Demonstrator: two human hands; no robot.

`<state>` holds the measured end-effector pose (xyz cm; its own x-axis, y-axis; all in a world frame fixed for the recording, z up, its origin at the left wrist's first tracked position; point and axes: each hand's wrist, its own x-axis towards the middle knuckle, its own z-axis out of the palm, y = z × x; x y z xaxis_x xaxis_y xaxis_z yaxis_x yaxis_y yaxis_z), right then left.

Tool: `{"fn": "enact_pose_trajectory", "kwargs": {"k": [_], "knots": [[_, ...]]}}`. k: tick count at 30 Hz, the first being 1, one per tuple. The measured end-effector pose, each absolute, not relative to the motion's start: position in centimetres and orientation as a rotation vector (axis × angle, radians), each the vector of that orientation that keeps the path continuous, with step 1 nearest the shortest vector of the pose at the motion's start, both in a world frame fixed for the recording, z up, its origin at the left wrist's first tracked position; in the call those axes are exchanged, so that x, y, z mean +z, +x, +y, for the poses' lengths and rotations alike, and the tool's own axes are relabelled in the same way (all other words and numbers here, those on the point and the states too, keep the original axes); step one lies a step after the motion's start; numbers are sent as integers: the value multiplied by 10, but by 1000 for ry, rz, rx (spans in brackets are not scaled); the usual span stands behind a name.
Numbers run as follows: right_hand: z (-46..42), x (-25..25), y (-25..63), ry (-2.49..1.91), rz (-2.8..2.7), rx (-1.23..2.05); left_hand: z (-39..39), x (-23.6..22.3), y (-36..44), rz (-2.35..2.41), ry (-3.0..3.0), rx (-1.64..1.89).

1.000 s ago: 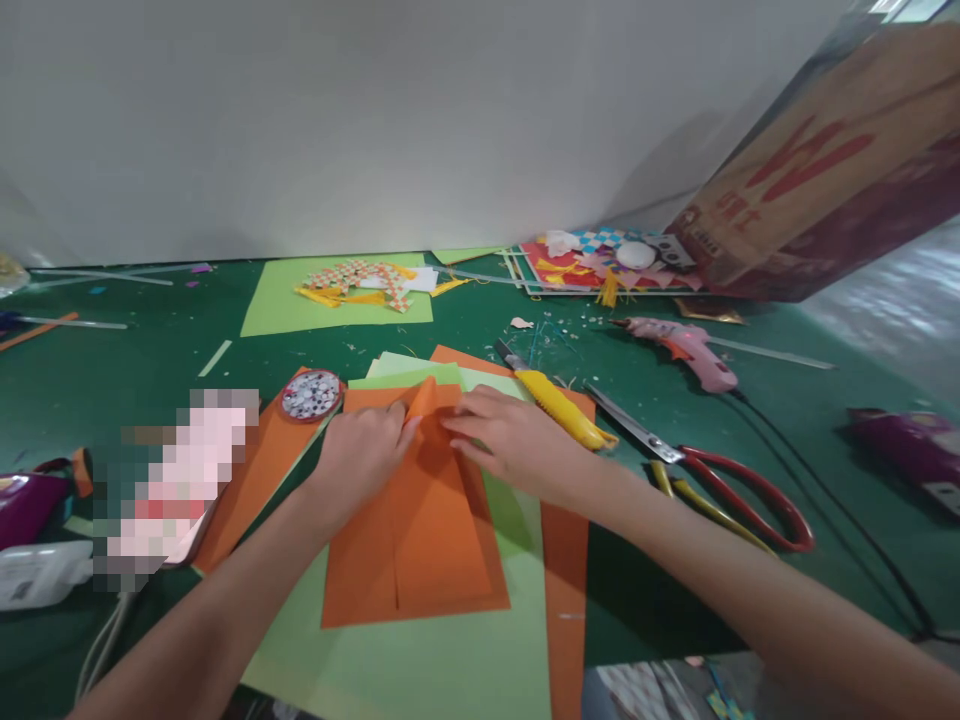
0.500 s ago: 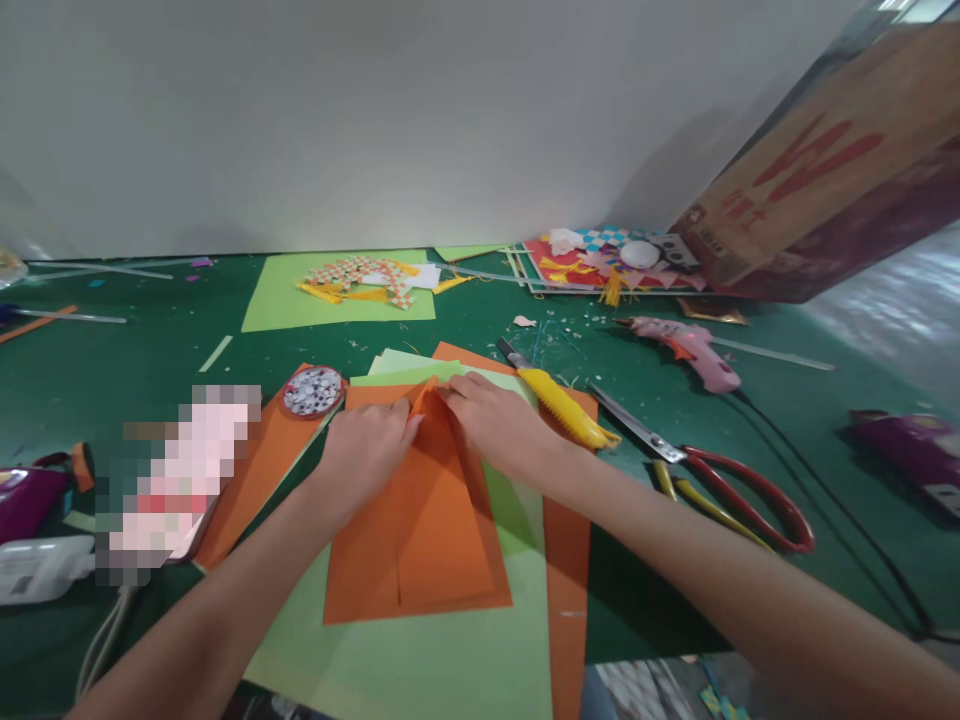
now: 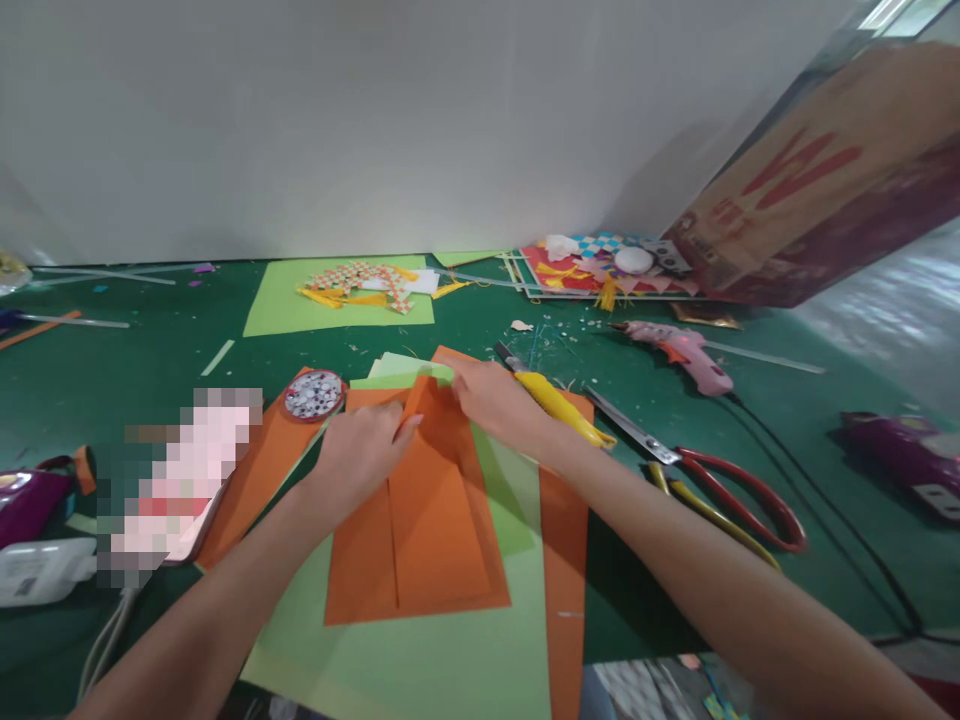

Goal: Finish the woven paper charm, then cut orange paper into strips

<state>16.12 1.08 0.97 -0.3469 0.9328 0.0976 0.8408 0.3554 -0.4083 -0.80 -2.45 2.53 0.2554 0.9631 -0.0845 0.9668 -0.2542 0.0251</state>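
Observation:
A folded sheet of orange paper [image 3: 442, 520] lies in front of me, with a vertical slit or crease in its lower half and a narrow raised fold at its top. My left hand [image 3: 364, 440] is closed, pinching that fold between thumb and fingers. At the paper's upper right edge is my right hand [image 3: 499, 405], its fingers bent and pointing left; its fingertips are partly hidden against the paper. Beneath lie light green sheets [image 3: 420, 665] and another orange sheet [image 3: 562, 560].
Right of the papers lie a yellow-handled cutter [image 3: 555, 405], red-handled scissors [image 3: 720, 480] and a pink glue gun [image 3: 686, 355]. A round container of googly eyes [image 3: 315, 395], a blurred pink object [image 3: 187, 480] and a white bottle [image 3: 49, 572] are left. A paper bag [image 3: 810, 190] stands back right.
My right hand has shifted slightly right and up, away from the raised fold. The left hand has moved slightly left, still pinching the fold, which now stands apart from my right fingers.

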Motion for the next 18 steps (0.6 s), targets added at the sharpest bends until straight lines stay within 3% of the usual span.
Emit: {"fn": "enact_pose_trajectory", "kwargs": {"k": [4, 8, 18], "knots": [[9, 15, 172, -1485, -1950, 827, -25, 22, -11, 1670, 2233, 459], [0, 25, 172, -1322, -1545, 1343, -28, 23, -8, 1512, 2015, 706], [-12, 31, 166, -1191, -1393, 1462, -32, 26, -3, 1435, 1775, 841]]}}
